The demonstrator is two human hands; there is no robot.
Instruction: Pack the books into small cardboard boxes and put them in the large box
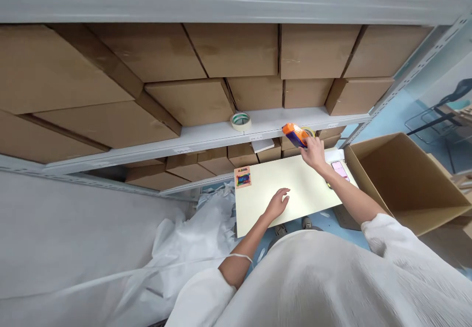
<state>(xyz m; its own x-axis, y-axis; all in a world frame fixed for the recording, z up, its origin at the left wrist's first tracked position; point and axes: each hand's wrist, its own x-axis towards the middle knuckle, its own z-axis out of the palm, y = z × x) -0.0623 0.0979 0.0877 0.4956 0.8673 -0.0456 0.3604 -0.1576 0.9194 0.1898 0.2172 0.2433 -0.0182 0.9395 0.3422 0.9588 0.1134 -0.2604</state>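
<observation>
My right hand [314, 154] is closed on an orange and purple tape dispenser [294, 134], raised at the shelf edge above the far side of the pale table [263, 201]. Part of a yellow tape roll [309, 132] shows behind the fingers. Over the table's near part is my left hand [278, 204], open and holding nothing, its fingers loosely stretched; I cannot tell whether it touches the surface. At the table's left corner lies a small flat item with a colourful picture [243, 177]. A phone with a lit screen [339, 170] lies at the right, by my right forearm.
A roll of masking tape [241, 121] sits on the metal shelf [206, 131] among cardboard boxes [254, 93]. To the right stands a large open carton [405, 182]. Crumpled white sheeting [199, 231] lies on the left, and a thin white strand [173, 266] crosses my left forearm.
</observation>
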